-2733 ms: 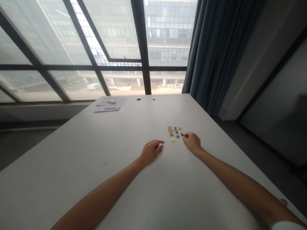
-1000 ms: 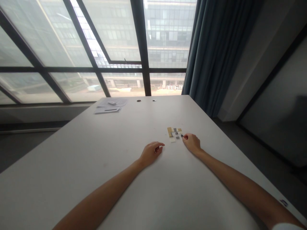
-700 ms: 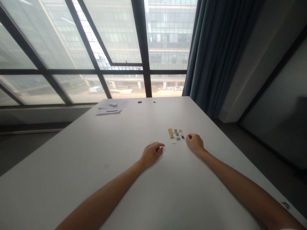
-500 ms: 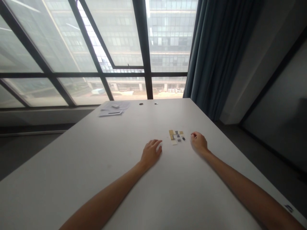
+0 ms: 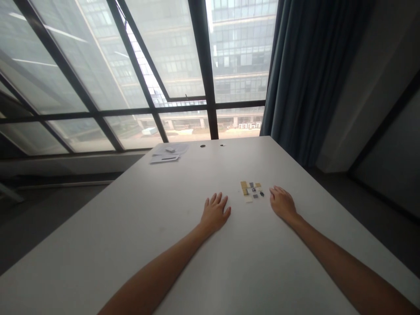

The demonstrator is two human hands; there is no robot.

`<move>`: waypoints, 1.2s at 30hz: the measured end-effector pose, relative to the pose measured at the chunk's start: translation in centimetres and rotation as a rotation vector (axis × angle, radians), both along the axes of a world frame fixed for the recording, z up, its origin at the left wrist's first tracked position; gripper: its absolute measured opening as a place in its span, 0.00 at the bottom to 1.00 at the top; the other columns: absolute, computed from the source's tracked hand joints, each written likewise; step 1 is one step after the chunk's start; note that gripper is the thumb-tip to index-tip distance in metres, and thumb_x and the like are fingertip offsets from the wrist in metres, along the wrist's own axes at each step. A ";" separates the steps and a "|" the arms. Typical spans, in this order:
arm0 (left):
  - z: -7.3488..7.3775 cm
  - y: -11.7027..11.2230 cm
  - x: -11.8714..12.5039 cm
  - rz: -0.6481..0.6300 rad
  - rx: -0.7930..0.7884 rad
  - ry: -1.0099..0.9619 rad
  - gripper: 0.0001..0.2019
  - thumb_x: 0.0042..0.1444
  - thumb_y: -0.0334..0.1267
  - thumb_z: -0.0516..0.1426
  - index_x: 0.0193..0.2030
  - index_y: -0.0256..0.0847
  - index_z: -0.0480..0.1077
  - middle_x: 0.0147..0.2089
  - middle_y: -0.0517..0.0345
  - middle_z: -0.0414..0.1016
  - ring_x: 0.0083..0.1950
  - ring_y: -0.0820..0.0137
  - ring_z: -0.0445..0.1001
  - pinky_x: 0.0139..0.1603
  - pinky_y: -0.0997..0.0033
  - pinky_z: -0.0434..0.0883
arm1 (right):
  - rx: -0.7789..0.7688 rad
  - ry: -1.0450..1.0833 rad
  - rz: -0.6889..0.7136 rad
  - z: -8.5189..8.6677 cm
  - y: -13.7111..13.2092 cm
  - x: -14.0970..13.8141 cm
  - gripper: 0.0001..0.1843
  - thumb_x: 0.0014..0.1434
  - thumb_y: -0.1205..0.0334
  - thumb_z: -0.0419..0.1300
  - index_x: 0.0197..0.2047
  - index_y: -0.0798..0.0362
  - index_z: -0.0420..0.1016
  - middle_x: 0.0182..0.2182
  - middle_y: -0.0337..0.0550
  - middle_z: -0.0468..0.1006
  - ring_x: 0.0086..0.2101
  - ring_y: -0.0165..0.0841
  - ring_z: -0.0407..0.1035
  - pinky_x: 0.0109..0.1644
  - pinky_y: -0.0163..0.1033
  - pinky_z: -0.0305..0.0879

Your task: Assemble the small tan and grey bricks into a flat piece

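Note:
My left hand (image 5: 215, 213) lies palm down on the white table (image 5: 183, 192) with its fingers spread and nothing in it. To its right sits a small group of flat pieces: yellow strips (image 5: 243, 185), a dark grey piece (image 5: 255, 196), a small black piece (image 5: 261, 194) and a pale yellow piece (image 5: 248, 199). They are too small to name by kind. On the other side of the group rests my right hand (image 5: 282, 203), its fingers lying on the tabletop close together and slightly bent. Neither hand touches the pieces.
White papers (image 5: 166, 157) with a small white object (image 5: 169, 150) on them lie at the table's far left corner. A dark round disc (image 5: 202, 146) and a small dark item (image 5: 222, 145) are near the far edge. Beyond are windows and a blue curtain (image 5: 295, 78).
The view has turned slightly left, so everything sits further right. My left hand's fingers have spread flat. My right hand's curled fingers have loosened and lowered onto the table. The pieces have stayed put.

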State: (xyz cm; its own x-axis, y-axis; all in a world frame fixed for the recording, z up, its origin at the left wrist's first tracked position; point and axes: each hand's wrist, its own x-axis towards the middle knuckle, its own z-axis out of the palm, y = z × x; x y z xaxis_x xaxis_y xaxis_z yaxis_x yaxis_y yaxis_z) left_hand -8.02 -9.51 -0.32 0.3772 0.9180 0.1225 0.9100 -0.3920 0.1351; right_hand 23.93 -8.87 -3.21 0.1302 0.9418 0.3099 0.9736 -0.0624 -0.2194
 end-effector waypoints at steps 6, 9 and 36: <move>0.1 -0.1 -0.1 -0.006 0.010 -0.007 0.29 0.67 0.52 0.46 0.72 0.46 0.58 0.75 0.48 0.52 0.76 0.52 0.49 0.73 0.43 0.48 | 0.006 0.003 0.000 0.0 -0.1 0.1 0.24 0.66 0.64 0.48 0.60 0.56 0.75 0.62 0.53 0.71 0.62 0.41 0.62 0.67 0.47 0.53; 0.1 0.0 -0.1 -0.011 0.008 -0.011 0.29 0.67 0.52 0.46 0.71 0.46 0.58 0.75 0.47 0.52 0.76 0.51 0.49 0.73 0.42 0.48 | 0.010 0.000 -0.006 0.1 -0.1 0.0 0.24 0.66 0.63 0.48 0.60 0.56 0.75 0.62 0.52 0.71 0.62 0.41 0.62 0.67 0.47 0.53; -0.3 0.2 -0.1 -0.020 -0.003 -0.006 0.29 0.68 0.52 0.45 0.72 0.46 0.57 0.76 0.47 0.51 0.76 0.51 0.48 0.73 0.42 0.47 | 0.024 0.021 -0.009 0.3 -0.2 0.1 0.22 0.66 0.63 0.50 0.58 0.55 0.76 0.61 0.52 0.72 0.61 0.41 0.63 0.66 0.48 0.55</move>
